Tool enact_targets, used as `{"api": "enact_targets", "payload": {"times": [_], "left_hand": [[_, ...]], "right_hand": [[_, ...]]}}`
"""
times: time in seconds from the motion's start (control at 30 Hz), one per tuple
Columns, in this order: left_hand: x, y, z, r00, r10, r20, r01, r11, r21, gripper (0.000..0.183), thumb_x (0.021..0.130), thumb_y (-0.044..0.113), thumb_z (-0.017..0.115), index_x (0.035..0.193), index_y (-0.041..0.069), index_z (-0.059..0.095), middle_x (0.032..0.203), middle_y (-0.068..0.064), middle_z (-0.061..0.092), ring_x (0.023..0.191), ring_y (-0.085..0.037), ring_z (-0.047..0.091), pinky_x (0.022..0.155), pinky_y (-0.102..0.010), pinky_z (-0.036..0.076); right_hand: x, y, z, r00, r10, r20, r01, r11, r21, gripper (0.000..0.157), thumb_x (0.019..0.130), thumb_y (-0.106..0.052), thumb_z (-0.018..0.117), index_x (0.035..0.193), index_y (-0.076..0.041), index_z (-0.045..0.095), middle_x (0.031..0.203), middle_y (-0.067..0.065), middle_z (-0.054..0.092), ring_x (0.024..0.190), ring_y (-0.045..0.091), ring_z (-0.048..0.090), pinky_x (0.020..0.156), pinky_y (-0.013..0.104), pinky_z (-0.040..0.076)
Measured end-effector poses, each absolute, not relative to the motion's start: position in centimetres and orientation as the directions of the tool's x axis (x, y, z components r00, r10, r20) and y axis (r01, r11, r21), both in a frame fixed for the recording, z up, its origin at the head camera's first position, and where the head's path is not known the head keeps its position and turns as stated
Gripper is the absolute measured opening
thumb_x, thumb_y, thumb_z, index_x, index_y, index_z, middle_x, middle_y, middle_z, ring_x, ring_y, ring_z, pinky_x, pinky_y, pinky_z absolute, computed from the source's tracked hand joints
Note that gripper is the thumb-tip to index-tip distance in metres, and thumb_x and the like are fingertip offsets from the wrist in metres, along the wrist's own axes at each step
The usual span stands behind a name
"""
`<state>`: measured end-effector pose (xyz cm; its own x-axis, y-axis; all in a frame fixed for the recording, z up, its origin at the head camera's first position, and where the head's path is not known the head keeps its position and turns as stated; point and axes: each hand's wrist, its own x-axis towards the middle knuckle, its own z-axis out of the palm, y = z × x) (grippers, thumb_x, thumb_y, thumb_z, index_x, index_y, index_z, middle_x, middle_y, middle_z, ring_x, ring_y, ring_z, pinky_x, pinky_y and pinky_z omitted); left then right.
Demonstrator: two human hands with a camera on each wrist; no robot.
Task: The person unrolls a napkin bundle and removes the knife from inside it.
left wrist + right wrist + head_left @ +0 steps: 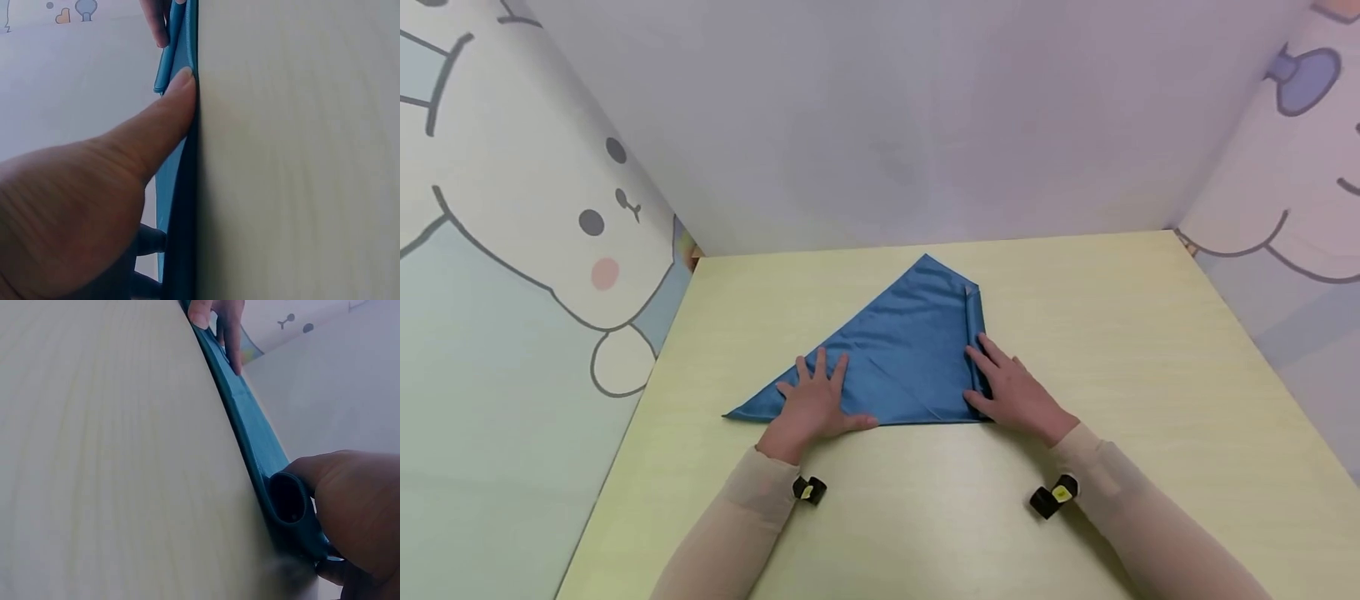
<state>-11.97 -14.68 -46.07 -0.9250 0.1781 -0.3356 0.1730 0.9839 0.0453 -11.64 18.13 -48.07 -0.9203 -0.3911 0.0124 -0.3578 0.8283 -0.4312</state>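
Observation:
A shiny blue cloth (910,350), folded to a broad point, lies on the pale wooden table with its straight edge toward me. Its right side is turned over into a narrow roll (974,312), whose hollow end shows in the right wrist view. My left hand (812,404) presses on the cloth's left part with spread fingers, the thumb along the near edge. My right hand (1018,396) holds the roll near its lower end, thumb and fingertips bent over it. In the right wrist view, part of its fingers is hidden behind the roll (289,499).
The table (925,517) reaches a plain pale wall (925,125) at the back. Panels printed with cartoon animals (550,208) stand at the left and right. A small black camera sits on each wrist, one on the left sleeve (808,490) and one on the right (1052,496).

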Motion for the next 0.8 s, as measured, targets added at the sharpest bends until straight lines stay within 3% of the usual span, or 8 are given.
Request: {"api": "enact_targets", "payload": {"times": [0.8], "left_hand": [[-12.05, -14.43, -45.72, -0.916, 0.177, -0.36, 0.188, 0.982, 0.005, 0.124, 0.064, 0.09, 0.05, 0.156, 0.019, 0.007, 0.159, -0.022, 0.0, 0.139, -0.054, 0.004, 0.095, -0.078, 0.018]], "right_hand": [[-11.56, 18.78, -48.1, -0.921, -0.388, -0.021, -0.337, 0.826, -0.452, 0.077, 0.093, -0.041, 0.061, 0.153, -0.008, 0.026, 0.159, 0.019, 0.012, 0.14, 0.041, 0.025, 0.107, 0.058, 0.027]]}}
